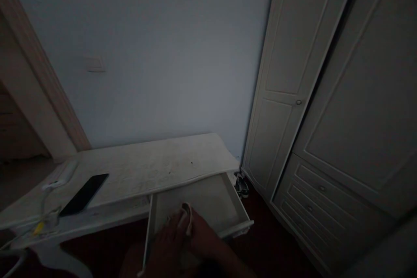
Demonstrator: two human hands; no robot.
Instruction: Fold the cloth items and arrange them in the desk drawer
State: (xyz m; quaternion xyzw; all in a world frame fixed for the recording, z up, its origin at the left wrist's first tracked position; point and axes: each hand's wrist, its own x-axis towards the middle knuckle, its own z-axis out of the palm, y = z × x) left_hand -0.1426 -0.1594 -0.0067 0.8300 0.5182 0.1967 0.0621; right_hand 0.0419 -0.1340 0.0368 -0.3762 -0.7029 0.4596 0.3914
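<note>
A flat, black, rectangular phone (84, 195) lies on a white wooden desk (146, 165); left hand (170, 233), finger closure indeterminable, against a crumpled, pale fabric cloth (188, 217) over an open white drawer (213, 200); right hand (203, 235), fingers curled around the cloth.

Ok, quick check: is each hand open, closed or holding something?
Left hand: fingers by the cloth; too dark to tell whether it grips.
Right hand: appears closed on the cloth.

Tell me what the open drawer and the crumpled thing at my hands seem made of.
Drawer: probably painted wood or board, pale and matte, from its flat panels. Crumpled thing: likely soft, dull fabric, from its folded edge; dim light hides any weave.
</note>
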